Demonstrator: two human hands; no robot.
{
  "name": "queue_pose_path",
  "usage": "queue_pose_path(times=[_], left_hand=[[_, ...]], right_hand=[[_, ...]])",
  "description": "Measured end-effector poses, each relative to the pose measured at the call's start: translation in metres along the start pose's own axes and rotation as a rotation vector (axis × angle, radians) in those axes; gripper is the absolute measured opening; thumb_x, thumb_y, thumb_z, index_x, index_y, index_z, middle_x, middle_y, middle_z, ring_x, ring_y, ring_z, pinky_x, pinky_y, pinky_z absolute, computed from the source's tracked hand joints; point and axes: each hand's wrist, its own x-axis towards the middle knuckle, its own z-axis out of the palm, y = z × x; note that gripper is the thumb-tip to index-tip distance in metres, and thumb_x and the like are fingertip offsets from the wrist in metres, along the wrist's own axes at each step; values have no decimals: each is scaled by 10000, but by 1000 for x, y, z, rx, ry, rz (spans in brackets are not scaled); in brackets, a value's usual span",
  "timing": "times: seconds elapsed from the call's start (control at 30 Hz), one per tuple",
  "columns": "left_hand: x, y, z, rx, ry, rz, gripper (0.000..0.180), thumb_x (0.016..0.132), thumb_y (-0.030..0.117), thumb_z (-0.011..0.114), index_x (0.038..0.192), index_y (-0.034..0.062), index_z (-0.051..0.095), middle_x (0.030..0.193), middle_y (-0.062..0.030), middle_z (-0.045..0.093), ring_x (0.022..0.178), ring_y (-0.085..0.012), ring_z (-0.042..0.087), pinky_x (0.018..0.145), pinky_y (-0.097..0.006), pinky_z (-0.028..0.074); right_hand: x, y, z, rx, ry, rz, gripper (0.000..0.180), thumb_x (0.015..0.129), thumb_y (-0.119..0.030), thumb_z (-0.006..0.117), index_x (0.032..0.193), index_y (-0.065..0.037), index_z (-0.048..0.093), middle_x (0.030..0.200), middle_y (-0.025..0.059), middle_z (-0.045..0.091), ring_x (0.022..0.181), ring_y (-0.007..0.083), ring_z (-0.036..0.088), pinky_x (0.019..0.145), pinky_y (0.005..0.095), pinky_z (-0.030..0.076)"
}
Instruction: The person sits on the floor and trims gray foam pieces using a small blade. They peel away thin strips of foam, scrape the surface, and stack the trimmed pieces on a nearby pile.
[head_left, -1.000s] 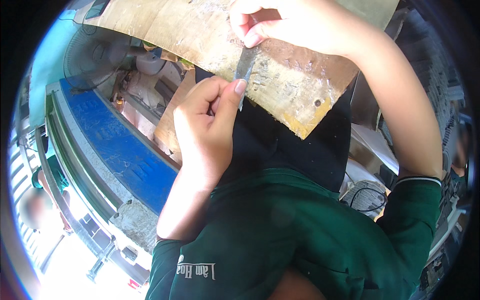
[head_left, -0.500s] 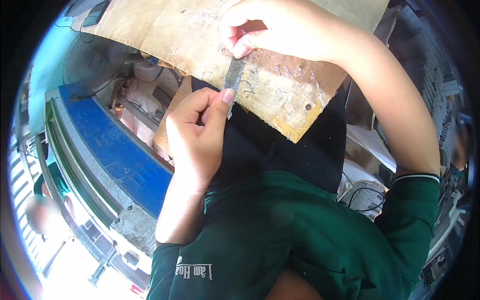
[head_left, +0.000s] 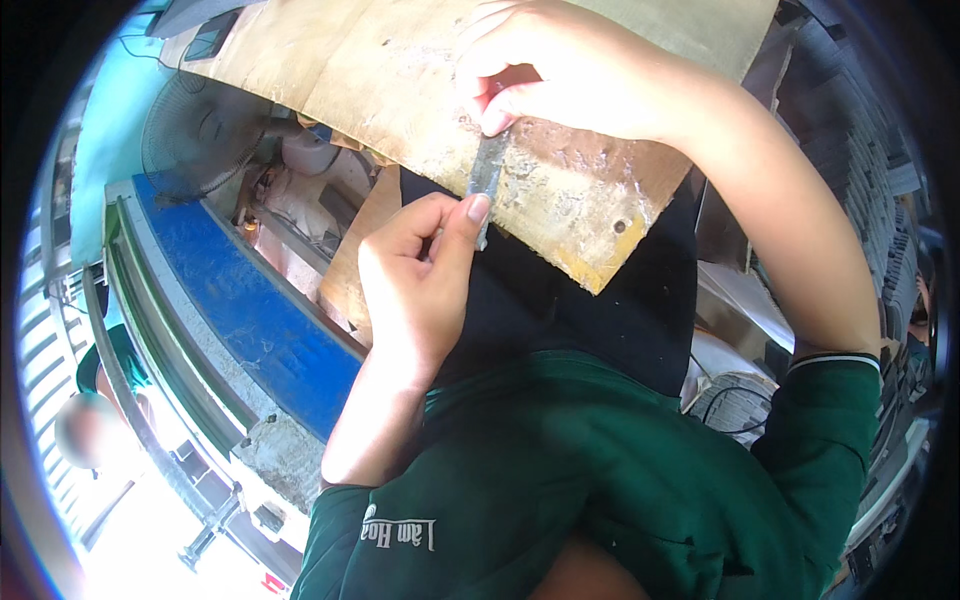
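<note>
A short flat grey strip [head_left: 487, 168] stretches between my two hands over the edge of a worn wooden board [head_left: 570, 190]. Its lower end is pinched between the thumb and forefinger of my left hand [head_left: 420, 275], with a pale ragged tip poking out below the thumb. My right hand [head_left: 530, 85] grips the upper end between thumb and fingertips, close above the board's surface. Whether the strip is tape or something stiffer, I cannot tell. Whitish residue and scuffs mark the board around the right hand.
At the left runs a long blue surface [head_left: 230, 290] beside metal rails. A fan [head_left: 195, 135] stands behind it at the far left. A dark flat device [head_left: 212, 35] lies on the board's far left corner. Another person [head_left: 95, 425] is at the lower left.
The whole scene has shifted slightly right and down in the picture. Both hands keep their pinch on the grey strip, with little change between them.
</note>
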Motion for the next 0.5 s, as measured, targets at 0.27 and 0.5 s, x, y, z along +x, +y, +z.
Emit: queue_pose_path(times=[0.27, 0.5], left_hand=[[-1, 2, -9, 23, -100, -16, 319, 1038, 180, 767, 784, 3, 691, 628, 72, 446, 627, -25, 353, 565, -265, 260], [0, -2, -4, -39, -78, -49, 313, 1047, 180, 756, 799, -5, 706, 639, 60, 505, 637, -23, 378, 562, -264, 281]], right_hand=[[-1, 11, 11, -250, 99, -271, 122, 843, -19, 778, 891, 15, 672, 905, 97, 607, 909, 239, 639, 839, 370, 526], [0, 16, 10, -143, 109, -230, 108, 844, -5, 771, 887, 8, 673, 919, 92, 602, 902, 237, 629, 814, 358, 531]])
